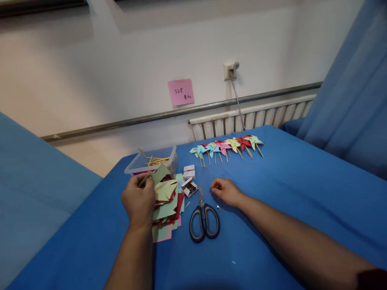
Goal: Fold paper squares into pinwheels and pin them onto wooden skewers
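Observation:
My left hand rests over a pile of cut coloured paper, pinching a thin wooden stick and the edge of a green paper piece. My right hand lies on the blue table with its fingers curled in; whether they pinch something small I cannot tell. A tiny pin lies just beside it. Black-handled scissors lie shut between my two hands.
A clear plastic box with wooden sticks stands behind the paper pile. Small white pin boxes, one open, sit beside it. A row of several finished paper pinwheels lies at the table's far side. A radiator and wall stand behind.

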Available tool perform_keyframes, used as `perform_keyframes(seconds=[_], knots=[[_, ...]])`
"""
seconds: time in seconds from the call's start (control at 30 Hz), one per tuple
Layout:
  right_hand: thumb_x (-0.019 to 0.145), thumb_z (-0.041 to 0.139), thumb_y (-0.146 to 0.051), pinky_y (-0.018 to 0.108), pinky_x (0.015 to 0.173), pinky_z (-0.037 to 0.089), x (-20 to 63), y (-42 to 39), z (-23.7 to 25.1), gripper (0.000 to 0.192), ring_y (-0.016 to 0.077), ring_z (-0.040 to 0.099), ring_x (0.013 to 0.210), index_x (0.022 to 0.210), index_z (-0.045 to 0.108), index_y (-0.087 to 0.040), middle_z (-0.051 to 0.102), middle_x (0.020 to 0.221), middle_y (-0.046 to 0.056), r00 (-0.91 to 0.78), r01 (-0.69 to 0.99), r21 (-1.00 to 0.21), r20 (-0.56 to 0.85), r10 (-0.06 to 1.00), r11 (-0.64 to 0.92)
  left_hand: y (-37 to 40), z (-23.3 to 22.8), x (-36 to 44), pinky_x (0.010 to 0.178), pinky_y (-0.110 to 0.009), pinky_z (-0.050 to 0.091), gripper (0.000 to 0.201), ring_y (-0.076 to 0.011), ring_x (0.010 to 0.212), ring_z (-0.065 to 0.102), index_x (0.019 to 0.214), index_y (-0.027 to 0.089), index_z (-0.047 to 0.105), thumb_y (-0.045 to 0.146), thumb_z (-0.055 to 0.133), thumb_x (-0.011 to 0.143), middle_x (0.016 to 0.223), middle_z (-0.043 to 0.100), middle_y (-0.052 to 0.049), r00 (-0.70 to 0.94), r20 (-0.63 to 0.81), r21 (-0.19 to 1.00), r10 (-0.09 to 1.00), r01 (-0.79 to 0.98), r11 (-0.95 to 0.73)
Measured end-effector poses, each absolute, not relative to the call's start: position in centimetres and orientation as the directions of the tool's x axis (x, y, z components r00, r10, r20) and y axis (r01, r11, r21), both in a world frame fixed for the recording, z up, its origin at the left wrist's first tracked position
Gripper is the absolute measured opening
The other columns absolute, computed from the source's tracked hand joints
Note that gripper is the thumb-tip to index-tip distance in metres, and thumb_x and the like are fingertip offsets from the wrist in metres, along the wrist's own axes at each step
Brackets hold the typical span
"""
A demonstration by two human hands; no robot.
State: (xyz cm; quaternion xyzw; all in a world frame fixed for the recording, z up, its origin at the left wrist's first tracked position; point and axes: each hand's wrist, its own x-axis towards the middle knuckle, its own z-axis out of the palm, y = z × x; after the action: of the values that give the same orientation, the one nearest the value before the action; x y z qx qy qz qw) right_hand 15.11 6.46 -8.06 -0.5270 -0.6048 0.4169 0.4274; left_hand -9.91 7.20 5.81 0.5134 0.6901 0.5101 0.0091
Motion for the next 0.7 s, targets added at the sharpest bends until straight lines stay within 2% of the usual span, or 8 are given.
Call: perform_keyframes(seconds=[0.07,0.13,0.23,0.33,0.4,0.53,0.6,0.7], knots=[[0.076,0.058,-0.021,0.021,0.051,0.04,15.0,6.4,-8.0,0.006,0.0108,0.053,0.057,0.08,0.062,-0.019,0.061,0.066,-0.002,-0.078,0.255,-0.962,0.078,0.994,0.096,7.3,5.6,-9.5,0.067,-0.028,0.048,0.023,-0.0176,0.07,0.063,0.087,0.018,0.069,0.031,0.065,0.068,0.077,0.068,-0.001,-0.533,0.508,0.807,0.677,0.57,-0.156],[0.077,0.058,-0.023,0.021,0.051,0.041,14.9,6.3,-7.6,0.005,0.0105,0.052,0.055,0.078,0.061,-0.019,0.06,0.065,-0.002,-0.08,0.225,-0.97,0.08,0.994,0.096,7.2,5.5,-8.7,0.062,-0.027,0.049,0.027,-0.015,0.065,0.061,0.087,0.017,0.068,0.032,0.07,0.065,0.076,0.067,0.0,-0.573,0.441,0.893,0.69,0.358,-0.274],[0.079,0.057,-0.03,0.021,0.05,0.042,14.8,5.7,-6.7,0.012,0.0094,0.051,0.052,0.076,0.06,-0.019,0.059,0.064,-0.003,-0.103,0.165,-0.98,0.093,0.99,0.109,6.6,5.5,-6.8,0.063,-0.028,0.051,0.03,-0.0142,0.064,0.062,0.087,0.017,0.064,0.028,0.075,0.061,0.075,0.066,0.002,-0.511,0.285,0.932,0.811,-0.049,-0.358],[0.079,0.059,-0.036,0.021,0.048,0.04,14.7,4.9,-5.4,0.019,0.0085,0.05,0.049,0.075,0.063,-0.017,0.059,0.061,-0.003,-0.155,0.054,-0.987,0.139,0.978,0.149,5.8,5.4,-4.9,0.065,-0.029,0.053,0.033,-0.0149,0.066,0.064,0.084,0.017,0.062,0.023,0.079,0.056,0.076,0.068,0.001,-0.394,0.176,0.921,0.902,-0.259,-0.293],[0.079,0.062,-0.04,0.021,0.046,0.037,14.8,4.5,-4.7,0.025,0.0085,0.05,0.048,0.074,0.065,-0.016,0.059,0.059,-0.002,-0.2,-0.022,-0.99,0.143,0.969,0.142,5.3,5.1,-3.8,0.062,-0.028,0.052,0.035,-0.0142,0.063,0.063,0.086,0.016,0.062,0.022,0.08,0.056,0.077,0.069,0.0,-0.326,0.111,0.927,0.939,-0.308,-0.216],[0.076,0.064,-0.052,0.02,0.042,0.033,15.0,4.0,-4.0,0.038,0.0081,0.05,0.044,0.071,0.067,-0.014,0.059,0.055,0.0,-0.331,-0.138,-0.99,0.076,0.94,0.032,4.9,3.4,-2.3,0.067,-0.028,0.051,0.036,-0.0139,0.066,0.064,0.086,0.015,0.063,0.023,0.081,0.056,0.077,0.069,-0.001,-0.226,0.052,0.918,0.973,-0.373,-0.136],[0.074,0.065,-0.057,0.019,0.042,0.033,15.1,4.0,-4.0,0.044,0.0079,0.051,0.043,0.073,0.068,-0.013,0.061,0.057,0.001,-0.38,-0.19,-0.981,0.054,0.924,-0.021,4.8,2.4,-1.7,0.07,-0.028,0.051,0.033,-0.0141,0.068,0.065,0.087,0.016,0.064,0.025,0.08,0.059,0.079,0.07,-0.001,-0.197,0.055,0.936,0.979,-0.331,-0.119],[0.076,0.058,-0.067,0.019,0.041,0.034,15.3,4.2,-4.0,0.057,0.0088,0.053,0.046,0.081,0.071,-0.012,0.064,0.064,0.004,-0.406,-0.331,-0.937,0.038,0.913,-0.108,4.4,1.3,-1.2,0.084,-0.033,0.049,0.02,-0.019,0.088,0.067,0.083,0.016,0.066,0.025,0.075,0.067,0.096,0.072,-0.006,-0.112,0.184,0.966,0.977,-0.164,-0.201]])
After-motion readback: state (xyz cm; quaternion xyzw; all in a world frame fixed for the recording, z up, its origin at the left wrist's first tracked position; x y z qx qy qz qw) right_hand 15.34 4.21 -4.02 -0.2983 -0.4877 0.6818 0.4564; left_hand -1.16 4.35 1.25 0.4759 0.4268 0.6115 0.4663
